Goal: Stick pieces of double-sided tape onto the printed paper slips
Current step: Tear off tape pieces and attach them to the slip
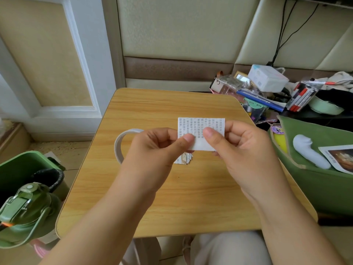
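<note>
Fingers and thumbs of the left hand [160, 144] and right hand [242, 146] pinch one printed paper slip [200, 129] above the wooden table [172, 197].
A tape roll [119, 142] lies left; more slips [184, 159] lie beneath; padded wall panels [181, 29] stand behind.

tape roll [122, 142] left, tabletop [172, 197] bare nearside
</note>
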